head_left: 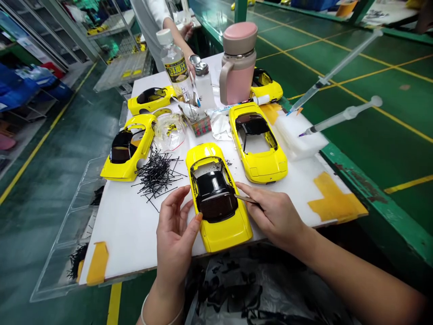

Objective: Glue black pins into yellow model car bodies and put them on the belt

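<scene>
A yellow model car body (pixel 216 198) with a black roof and rear grille lies on the white board (pixel 131 225) right in front of me. My left hand (pixel 176 234) rests against its left side, thumb on the rear edge of the black grille, fingers loosely spread. My right hand (pixel 274 214) pinches thin metal tweezers (pixel 245 198) whose tip touches the right edge of the black roof. A heap of thin black sticks (pixel 157 174) lies just left of the car.
Three more yellow car bodies (pixel 257 144) (pixel 130 146) (pixel 150 99) lie around, and a fourth sits behind a pink mug (pixel 238 63). A water bottle (pixel 174 63), a small dispenser bottle (pixel 204 83), two syringes (pixel 341 115) on a foam block and another person's hand (pixel 186 31) are at the back.
</scene>
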A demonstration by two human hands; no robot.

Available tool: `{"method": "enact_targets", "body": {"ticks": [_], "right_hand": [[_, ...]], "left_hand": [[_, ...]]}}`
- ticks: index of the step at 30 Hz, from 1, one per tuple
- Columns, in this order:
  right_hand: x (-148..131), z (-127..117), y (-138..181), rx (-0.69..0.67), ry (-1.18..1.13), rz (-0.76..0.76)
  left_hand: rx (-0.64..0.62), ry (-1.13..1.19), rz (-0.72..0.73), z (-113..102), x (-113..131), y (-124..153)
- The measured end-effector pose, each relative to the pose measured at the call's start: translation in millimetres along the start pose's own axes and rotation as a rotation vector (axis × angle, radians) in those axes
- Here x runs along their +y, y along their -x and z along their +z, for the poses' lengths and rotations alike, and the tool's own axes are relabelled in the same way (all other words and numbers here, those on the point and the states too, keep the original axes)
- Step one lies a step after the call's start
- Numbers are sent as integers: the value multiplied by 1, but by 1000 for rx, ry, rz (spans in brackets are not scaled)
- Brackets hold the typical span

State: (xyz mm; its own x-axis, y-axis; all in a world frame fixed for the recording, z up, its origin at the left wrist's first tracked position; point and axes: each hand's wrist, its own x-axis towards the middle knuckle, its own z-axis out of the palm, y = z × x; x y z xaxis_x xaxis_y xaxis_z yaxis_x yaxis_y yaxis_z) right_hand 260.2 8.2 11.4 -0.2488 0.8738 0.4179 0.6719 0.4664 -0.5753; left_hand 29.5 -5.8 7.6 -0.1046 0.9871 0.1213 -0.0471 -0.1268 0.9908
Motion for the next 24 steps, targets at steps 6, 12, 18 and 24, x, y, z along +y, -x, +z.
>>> {"method": "enact_targets", "body": {"ticks": [6,12,18,24], "right_hand": [[1,0,3,37,-31,14],[-1,0,2,18,-1,-44],[0,2,1,-25,29,-43],[3,2,6,7,-70,35]], "left_hand": [[-6,1,-8,1,0,0],[0,-5,-10,1,-1,0],[5,-8,-1,1,-1,0],[12,-13,-6,1,-2,0]]}}
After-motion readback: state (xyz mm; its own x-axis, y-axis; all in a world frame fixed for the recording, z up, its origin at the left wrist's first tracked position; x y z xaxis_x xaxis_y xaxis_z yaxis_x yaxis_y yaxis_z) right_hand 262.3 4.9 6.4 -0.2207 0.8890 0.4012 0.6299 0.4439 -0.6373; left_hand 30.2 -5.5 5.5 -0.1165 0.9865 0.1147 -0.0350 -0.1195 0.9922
